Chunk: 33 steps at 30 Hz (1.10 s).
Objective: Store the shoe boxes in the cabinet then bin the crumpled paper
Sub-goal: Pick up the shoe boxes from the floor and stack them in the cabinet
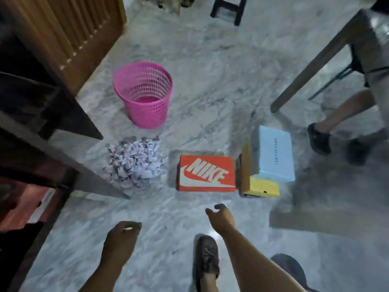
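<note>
Both hands are empty, fingers loosely curled: left hand point(121, 234) at 7 o'clock, right hand point(221, 218) reaching toward the orange shoe box point(206, 172) on the glossy marble floor point(210, 81). At 3 o'clock, a pale blue box point(273, 157) sits skewed atop a yellow box point(264, 187); lifted together, it would likely slide. Loose crumpled paper point(135, 163) at 9 o'clock could scatter beneath the pink mesh bin point(144, 95).

Open floor point(160, 220) lies between my hands and the boxes, so nothing blocks my right hand point(221, 218) from the orange box point(206, 172). That box has bare floor on its near side and a narrow gap to the paper pile point(134, 162) on its left. Its right side is crowded by the stacked boxes point(267, 163). A dark cabinet door point(69, 163) juts out (its corner nearly meets the pile). The bin point(144, 94) stands clear behind.
</note>
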Motion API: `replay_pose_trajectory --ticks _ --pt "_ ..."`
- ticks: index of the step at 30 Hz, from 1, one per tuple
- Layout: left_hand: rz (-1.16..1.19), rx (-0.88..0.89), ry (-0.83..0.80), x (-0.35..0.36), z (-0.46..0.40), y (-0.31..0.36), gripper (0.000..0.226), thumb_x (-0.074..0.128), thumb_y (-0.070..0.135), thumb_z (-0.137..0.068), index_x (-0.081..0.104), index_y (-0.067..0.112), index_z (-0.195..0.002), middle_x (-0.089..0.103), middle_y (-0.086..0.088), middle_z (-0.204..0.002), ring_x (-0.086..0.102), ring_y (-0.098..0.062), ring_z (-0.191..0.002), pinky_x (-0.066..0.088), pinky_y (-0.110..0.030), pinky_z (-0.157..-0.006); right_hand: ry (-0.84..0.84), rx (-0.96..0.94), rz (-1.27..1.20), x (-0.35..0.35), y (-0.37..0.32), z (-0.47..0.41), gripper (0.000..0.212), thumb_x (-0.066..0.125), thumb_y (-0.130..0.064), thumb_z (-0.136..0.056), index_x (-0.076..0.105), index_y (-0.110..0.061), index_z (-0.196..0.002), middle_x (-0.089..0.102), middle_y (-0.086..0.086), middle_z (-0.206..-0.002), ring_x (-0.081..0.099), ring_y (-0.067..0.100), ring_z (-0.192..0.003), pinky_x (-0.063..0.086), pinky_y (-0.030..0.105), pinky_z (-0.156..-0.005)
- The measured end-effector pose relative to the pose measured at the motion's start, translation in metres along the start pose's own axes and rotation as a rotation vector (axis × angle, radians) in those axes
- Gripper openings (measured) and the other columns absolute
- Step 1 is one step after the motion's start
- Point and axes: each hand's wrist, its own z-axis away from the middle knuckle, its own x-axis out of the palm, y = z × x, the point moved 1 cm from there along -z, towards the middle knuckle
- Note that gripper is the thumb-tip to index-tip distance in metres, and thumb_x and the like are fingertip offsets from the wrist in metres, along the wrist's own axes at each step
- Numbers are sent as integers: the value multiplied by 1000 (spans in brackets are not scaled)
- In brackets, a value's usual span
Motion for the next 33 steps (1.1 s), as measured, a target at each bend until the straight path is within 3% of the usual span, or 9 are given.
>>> replay_pose_trajectory --ticks 4,9,14,17,20,24,26,29,33 --pt "-136 93 -103 106 -61 52 13 74 31 -92 71 20 -96 71 -12 -99 67 -34 -93 58 -52 -89 28 77 -95 -43 34 -95 53 63 -42 -98 53 -14 -142 58 11 -147 54 31 -134 44 33 -103" --pt "-154 73 -189 220 -164 82 34 74 23 -92 61 15 -123 66 -15 -106 61 -33 -95 53 -52 -93 39 117 -194 -67 56 -214 60 63 -45 -98 48 -14 -148 56 9 -150 54 31 -136 43 35 -108" --pt "-163 48 -88 285 -268 81 71 77 25 -90 41 15 -150 52 -17 -148 56 -39 -129 47 -55 -107 97 106 -309 -55 73 -335 67 71 -43 -90 51 -16 -148 64 8 -141 61 33 -128 48 37 -106" --pt "-139 14 -25 308 -302 70 77 76 32 -90 34 21 -154 48 -1 -149 53 -29 -128 47 -49 -105 65 115 -407 -35 83 -386 68 71 -43 -85 50 -21 -147 69 3 -130 69 28 -112 58 41 -97" --pt "-55 -25 -77 325 -320 51 60 71 35 -94 42 29 -147 47 14 -135 48 -20 -126 45 -53 -106 -11 52 -493 -14 92 -404 39 71 -28 -95 54 -27 -130 71 -9 -107 71 10 -88 62 23 -68" --pt "-47 49 -20 328 -331 26 40 73 29 -93 52 27 -127 62 2 -121 60 -27 -118 50 -52 -103 -14 17 -506 5 117 -406 67 75 -53 -79 53 -34 -139 74 -9 -119 75 18 -101 65 47 -85" --pt "-13 62 4 324 -318 18 38 73 25 -91 54 23 -123 65 -2 -119 63 -30 -116 51 -51 -102 -29 6 -493 6 138 -401 66 74 -52 -79 53 -35 -140 73 -8 -121 74 20 -105 64 50 -87" --pt "-23 68 -9 310 -282 10 30 67 16 -95 54 25 -121 64 -3 -120 62 -30 -115 51 -50 -102 -21 23 -412 -14 139 -364 63 71 -45 -80 53 -36 -140 72 -9 -121 73 21 -108 63 50 -89" --pt "-10 33 24 280 -225 1 42 64 19 -97 49 21 -136 62 -4 -125 62 -30 -116 53 -54 -102 -9 10 -406 -41 126 -302 50 68 -16 -93 54 -20 -141 71 -5 -117 71 21 -103 61 30 -76"
